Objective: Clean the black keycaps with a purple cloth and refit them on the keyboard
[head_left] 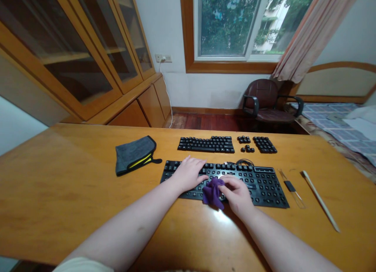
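Observation:
A black keyboard (264, 188) lies on the wooden desk with most of its keycaps off and the switches bare. Some caps still sit along its top row and left end. My left hand (189, 174) rests flat on its left part, fingers stretched toward the back edge. In my right hand (237, 195) a small purple cloth (214, 193) is pinched, bunched against the keyboard's middle and hanging over its front edge. My right fingertips are partly hidden by the cloth.
Removed keycaps (205, 144) stand in groups behind the keyboard, with number-pad caps (264, 145) at their right. A folded grey cloth (135, 154) lies to the left. A wire keycap puller (290, 186) and a thin brush (320, 201) lie to the right.

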The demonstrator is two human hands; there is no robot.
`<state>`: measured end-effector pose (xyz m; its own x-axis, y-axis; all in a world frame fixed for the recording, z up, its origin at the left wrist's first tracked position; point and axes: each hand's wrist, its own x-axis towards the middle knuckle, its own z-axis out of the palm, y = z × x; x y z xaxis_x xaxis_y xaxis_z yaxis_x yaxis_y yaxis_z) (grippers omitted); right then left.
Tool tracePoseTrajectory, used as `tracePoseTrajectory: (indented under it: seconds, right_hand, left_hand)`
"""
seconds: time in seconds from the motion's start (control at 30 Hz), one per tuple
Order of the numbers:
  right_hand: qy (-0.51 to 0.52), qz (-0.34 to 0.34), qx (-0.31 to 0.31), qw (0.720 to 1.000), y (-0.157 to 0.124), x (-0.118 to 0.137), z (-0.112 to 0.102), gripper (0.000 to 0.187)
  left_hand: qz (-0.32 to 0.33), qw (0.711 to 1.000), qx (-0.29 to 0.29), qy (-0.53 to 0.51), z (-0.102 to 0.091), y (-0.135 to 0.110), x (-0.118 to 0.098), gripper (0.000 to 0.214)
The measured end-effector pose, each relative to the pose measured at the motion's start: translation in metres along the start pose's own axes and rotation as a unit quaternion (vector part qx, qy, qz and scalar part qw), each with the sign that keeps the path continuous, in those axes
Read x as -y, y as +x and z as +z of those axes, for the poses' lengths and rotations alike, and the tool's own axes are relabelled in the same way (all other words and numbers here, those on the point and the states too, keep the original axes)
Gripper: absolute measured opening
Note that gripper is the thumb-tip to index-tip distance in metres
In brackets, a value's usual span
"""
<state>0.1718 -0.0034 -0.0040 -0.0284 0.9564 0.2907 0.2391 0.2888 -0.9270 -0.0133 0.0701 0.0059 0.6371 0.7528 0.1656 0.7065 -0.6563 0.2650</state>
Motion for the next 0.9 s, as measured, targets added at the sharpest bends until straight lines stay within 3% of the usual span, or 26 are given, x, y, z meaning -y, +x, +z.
tracePoseTrajectory:
  seconds: [0.17,0.33,0.63,0.9]
  right_hand:
    - [-0.041,-0.051,-0.024,0.998,-0.004,0.003,-0.006,0.011]
    - [-0.061,-0.073,-0.054,0.994,-0.005,0.003,-0.010,0.010]
    - [-0.060,-0.042,-0.038,0.997,0.000,0.005,-0.008,0.012]
    - [-0.031,0.002,-0.003,1.000,0.005,-0.002,-0.001,0.014]
  left_hand:
    - [-0.016,0.999,-0.004,-0.028,0.006,0.003,0.007,0.039]
    - [-0.009,0.999,0.017,-0.049,0.002,0.006,0.015,0.040]
    - [-0.069,0.995,0.063,-0.020,-0.018,0.003,0.031,0.041]
    - [-0.095,0.991,0.090,0.035,-0.029,0.009,0.023,0.040]
